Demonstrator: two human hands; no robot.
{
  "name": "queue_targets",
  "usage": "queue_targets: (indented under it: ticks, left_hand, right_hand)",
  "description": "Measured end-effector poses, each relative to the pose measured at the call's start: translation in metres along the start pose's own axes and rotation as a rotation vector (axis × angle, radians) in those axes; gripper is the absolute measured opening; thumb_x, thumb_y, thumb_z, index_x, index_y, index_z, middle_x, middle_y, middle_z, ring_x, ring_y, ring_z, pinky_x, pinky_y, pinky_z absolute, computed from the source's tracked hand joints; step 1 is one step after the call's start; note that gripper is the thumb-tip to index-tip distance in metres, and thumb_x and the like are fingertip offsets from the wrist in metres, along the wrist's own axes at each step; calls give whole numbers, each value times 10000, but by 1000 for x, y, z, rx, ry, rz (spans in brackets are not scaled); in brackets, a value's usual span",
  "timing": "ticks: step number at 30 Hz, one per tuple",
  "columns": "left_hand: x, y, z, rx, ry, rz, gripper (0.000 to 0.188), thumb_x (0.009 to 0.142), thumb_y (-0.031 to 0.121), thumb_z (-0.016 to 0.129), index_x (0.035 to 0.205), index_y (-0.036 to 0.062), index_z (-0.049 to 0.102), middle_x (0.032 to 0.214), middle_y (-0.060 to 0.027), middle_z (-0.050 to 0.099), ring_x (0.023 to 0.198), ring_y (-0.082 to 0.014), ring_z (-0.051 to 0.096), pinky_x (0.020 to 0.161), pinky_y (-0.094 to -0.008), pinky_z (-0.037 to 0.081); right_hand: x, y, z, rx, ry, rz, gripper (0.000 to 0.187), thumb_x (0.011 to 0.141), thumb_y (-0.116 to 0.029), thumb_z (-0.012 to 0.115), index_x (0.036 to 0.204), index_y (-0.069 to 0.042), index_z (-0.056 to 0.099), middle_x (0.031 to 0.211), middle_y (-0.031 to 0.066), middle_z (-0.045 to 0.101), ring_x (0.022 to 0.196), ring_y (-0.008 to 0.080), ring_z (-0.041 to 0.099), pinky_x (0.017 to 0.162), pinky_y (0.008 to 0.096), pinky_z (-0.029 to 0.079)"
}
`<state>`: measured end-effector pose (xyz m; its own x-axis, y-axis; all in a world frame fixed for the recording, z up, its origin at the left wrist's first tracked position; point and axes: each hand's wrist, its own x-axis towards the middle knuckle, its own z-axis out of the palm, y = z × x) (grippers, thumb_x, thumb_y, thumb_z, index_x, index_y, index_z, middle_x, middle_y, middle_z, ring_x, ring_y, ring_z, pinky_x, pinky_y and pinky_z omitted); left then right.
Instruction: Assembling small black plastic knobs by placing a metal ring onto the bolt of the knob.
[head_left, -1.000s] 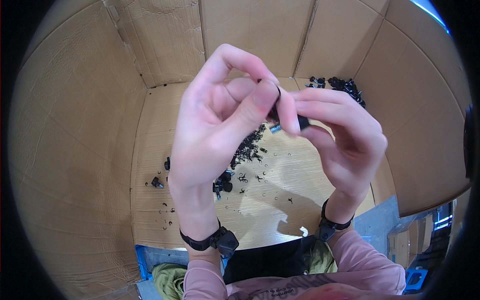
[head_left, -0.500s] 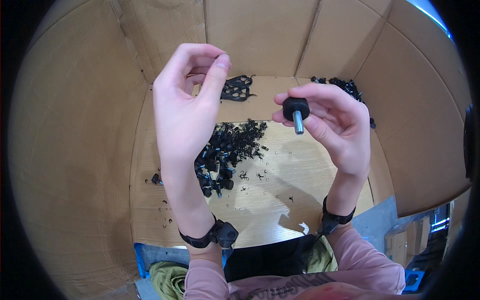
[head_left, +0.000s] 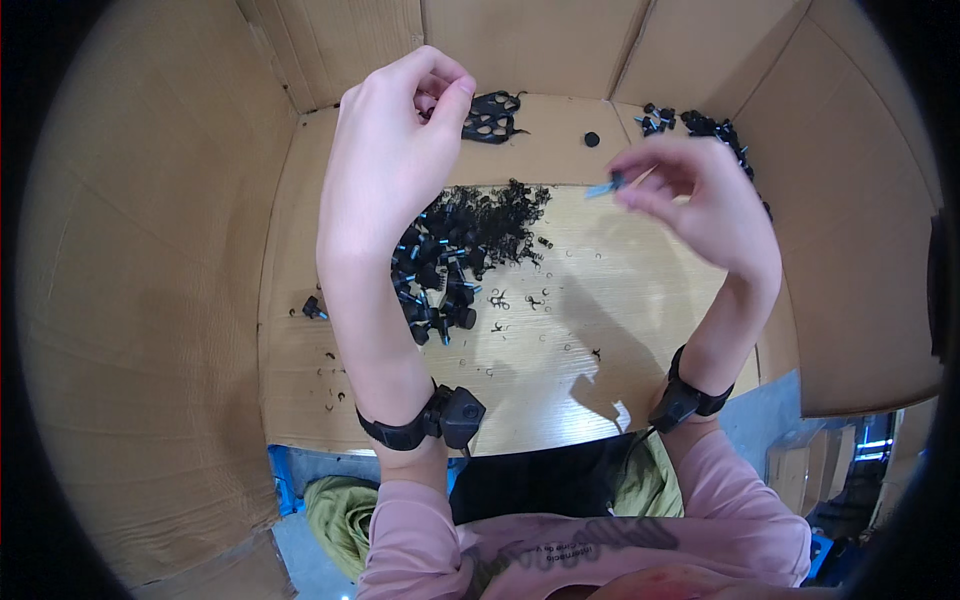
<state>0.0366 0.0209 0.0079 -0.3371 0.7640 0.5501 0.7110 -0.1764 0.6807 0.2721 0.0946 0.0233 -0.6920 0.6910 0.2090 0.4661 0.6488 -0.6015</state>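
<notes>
The knob, blurred above the table, is pinched in the right hand, its shaft now pointing left instead of down. The left hand's thumb and forefinger remain pressed together; whether on anything, I cannot tell.

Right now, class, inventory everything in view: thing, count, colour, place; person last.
held knob: one, black, right grip
knob pile: many, black, centre
curled pieces: many, black, beside pile
scattered bits: many, dark, table
loose knob: one, black, left
holed material: unclear, black, back
round cap: one, black, back
corner parts: many, black, back right
cardboard walls: several, brown, surrounding
table: one, pale, centre
fabric: two patches, green, bottom
shirt: one, pink, bottom
wristbands: two, black, front
left grip: one, bare, left
right grip: one, bare, right
</notes>
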Motion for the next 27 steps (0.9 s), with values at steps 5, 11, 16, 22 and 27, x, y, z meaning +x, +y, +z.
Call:
queue_targets:
  ticks: [5, 11, 16, 22, 27]
  left_hand:
    - [2, 2, 3, 7, -38, 5, 220, 870, 185, 590, 935, -21, 632, 796, -97, 663, 723, -155, 593, 716, -280, 475]
    - [3, -9, 4, 63, -35, -18, 261, 881, 228, 589, 955, -18, 634, 802, -100, 663, 752, -167, 606, 737, -293, 482]
    - [1, -9, 2, 70, -21, -19, 296, 891, 264, 586, 969, -19, 630, 819, -104, 663, 776, -172, 611, 745, -297, 482]
    - [0, 2, 0, 67, -49, 23, 306, 899, 274, 581, 988, -15, 627, 841, -99, 666, 806, -161, 609, 755, -291, 476]
    - [0, 5, -3, 27, -53, 41, 304, 900, 271, 583, 997, -14, 626, 849, -84, 662, 815, -133, 597, 764, -275, 465]
  right_hand:
    - [13, 48, -23, -218, 942, 211, 460, 809, -217, 689, 1207, -31, 556, 1052, 111, 660, 689, 130, 641, 649, 267, 508]
    - [16, 37, -7, -37, 556, 19, 431, 809, -222, 697, 1167, -14, 577, 1044, 105, 636, 765, 130, 635, 666, 274, 508]
    - [23, 4, 34, -46, 76, -105, 273, 816, -167, 678, 1019, 9, 634, 880, 97, 673, 727, 137, 626, 662, 266, 502]
    - [47, 16, 103, -136, -321, -61, 224, 766, -153, 706, 898, 22, 658, 731, 151, 664, 679, 249, 646, 652, 313, 511]
    - [58, 44, 144, -153, -363, -53, 291, 711, -168, 753, 880, 40, 639, 736, 159, 655, 690, 271, 642, 650, 337, 508]
